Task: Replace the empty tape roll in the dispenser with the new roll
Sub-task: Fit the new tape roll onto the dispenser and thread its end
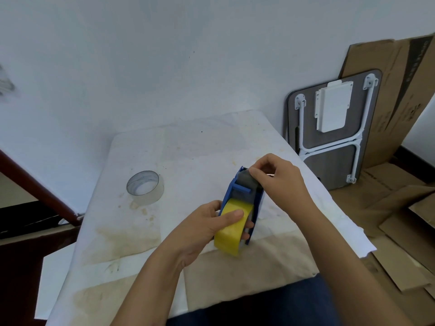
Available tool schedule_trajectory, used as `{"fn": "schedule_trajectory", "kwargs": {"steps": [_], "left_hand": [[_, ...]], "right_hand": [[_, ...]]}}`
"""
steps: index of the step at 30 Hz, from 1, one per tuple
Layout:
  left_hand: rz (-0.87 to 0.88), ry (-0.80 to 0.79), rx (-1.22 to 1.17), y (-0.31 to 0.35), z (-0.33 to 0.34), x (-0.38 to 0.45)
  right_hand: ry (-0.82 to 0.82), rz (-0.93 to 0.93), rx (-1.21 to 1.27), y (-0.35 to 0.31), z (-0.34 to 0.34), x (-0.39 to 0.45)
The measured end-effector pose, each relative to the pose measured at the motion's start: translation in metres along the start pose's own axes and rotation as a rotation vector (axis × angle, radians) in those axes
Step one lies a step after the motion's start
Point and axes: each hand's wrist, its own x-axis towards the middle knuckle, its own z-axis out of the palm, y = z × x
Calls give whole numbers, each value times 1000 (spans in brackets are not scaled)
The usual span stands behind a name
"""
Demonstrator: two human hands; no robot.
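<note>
The left hand (207, 222) clamps the one yellow new roll (231, 228) seated in the single blue dispenser (242, 196) on the table (188, 149), while the right hand (280, 177) pinches the tape end just beyond that grip, at the cutter. The roll looks light, stiff and slick, best held by its rim. One empty roll (145, 187) lies well left of the grip.

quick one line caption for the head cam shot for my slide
Left hand steadies the yellow roll in the blue dispenser while the right hand pinches at its cutter end.
</note>
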Motion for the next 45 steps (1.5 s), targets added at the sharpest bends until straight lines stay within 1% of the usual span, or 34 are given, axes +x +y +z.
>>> {"fn": "schedule_trajectory", "kwargs": {"steps": [3, 5, 7, 10, 12, 20, 23, 29, 32, 35, 39, 41, 45], "left_hand": [[18, -14, 4, 0, -2, -3], [26, -15, 6, -1, -2, -4], [39, -15, 24, 0, -1, -4], [49, -8, 82, 1, 1, -4], [42, -18, 97, 1, 1, -5], [20, -63, 170, -1, 0, -5], [14, -94, 196, 0, 0, -6], [-1, -154, 222, -1, -4, -6], [-8, -110, 287, -2, -6, -6], [-6, -88, 328, -4, -6, -4], [39, -64, 284, -4, -6, -2], [59, -46, 248, -2, -6, -3], [120, -63, 215, 4, -6, -8]], "right_hand": [[-150, 111, 112, -2, -13, 0], [-205, 150, 183, -3, -20, 0], [-168, 164, 195, -3, -19, 0], [-43, 168, 156, 0, -11, -1], [11, 166, 134, 1, -8, -2], [89, 113, 74, -2, -6, 1], [101, 129, 110, 0, -9, 2], [88, 208, 230, 1, -10, 5], [102, 225, 312, 3, -11, 8], [54, 235, 403, 2, -13, 10], [-30, 304, 556, 3, -13, 11], [-37, 358, 658, 3, -13, 11], [-27, 472, 845, 8, -15, 12]]}}
